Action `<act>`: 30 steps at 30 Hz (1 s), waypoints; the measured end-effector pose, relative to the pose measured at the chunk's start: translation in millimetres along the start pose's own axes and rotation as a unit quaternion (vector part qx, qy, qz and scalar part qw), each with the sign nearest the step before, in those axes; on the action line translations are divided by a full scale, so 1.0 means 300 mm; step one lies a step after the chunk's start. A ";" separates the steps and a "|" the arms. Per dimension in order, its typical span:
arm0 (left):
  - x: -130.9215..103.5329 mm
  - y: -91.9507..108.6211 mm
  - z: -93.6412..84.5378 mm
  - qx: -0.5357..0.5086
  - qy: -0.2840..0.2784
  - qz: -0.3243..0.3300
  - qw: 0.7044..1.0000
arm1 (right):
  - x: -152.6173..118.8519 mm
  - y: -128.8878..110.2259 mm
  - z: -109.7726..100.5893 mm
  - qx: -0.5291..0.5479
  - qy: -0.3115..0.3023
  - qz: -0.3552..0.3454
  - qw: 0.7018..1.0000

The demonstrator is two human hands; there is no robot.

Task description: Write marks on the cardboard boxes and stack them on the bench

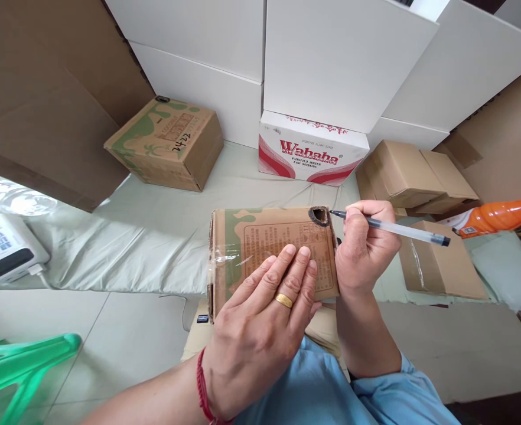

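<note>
A brown cardboard box (234, 248) with green print lies in front of me, a strip of clear tape across its left part. Its far right corner has a hole (319, 216) with a thick black outline. My left hand (269, 301), wearing a gold ring, lies flat on the box top with fingers stretched out. In my right hand (367, 242) is a clear-barrelled pen (406, 231), gripped between thumb and fingers. The pen's dark tip is close to the right side of the hole; I cannot tell whether it touches the cardboard.
Behind stand a green-printed carton (167, 144) and a white-and-red Wahaha box (311, 150). Plain cardboard boxes (413, 177) and an orange bottle (504, 217) are at right. On the left are a white device (7, 248) and a green stool (30, 366).
</note>
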State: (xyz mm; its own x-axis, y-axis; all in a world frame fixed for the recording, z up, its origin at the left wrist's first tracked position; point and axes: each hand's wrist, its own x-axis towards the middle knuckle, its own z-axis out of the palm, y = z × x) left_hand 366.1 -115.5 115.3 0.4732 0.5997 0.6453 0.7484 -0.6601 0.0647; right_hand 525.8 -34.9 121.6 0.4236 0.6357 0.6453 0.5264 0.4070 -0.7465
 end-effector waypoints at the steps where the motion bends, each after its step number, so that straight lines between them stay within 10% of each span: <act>1: 0.001 0.000 0.000 0.000 0.000 0.001 1.000 | 0.000 -0.001 0.000 0.000 -0.001 -0.002 1.000; 30: -0.004 0.002 -0.004 -0.013 0.003 0.005 1.000 | -0.004 -0.004 -0.022 -0.005 -0.109 -0.063 0.992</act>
State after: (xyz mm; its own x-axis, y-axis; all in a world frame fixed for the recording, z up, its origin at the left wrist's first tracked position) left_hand 365.4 -117.2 115.5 0.4781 0.5901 0.6506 0.7313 -0.6776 0.0772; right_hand 529.6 -40.3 122.7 0.1854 0.7079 0.6816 0.5726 0.4859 -0.6604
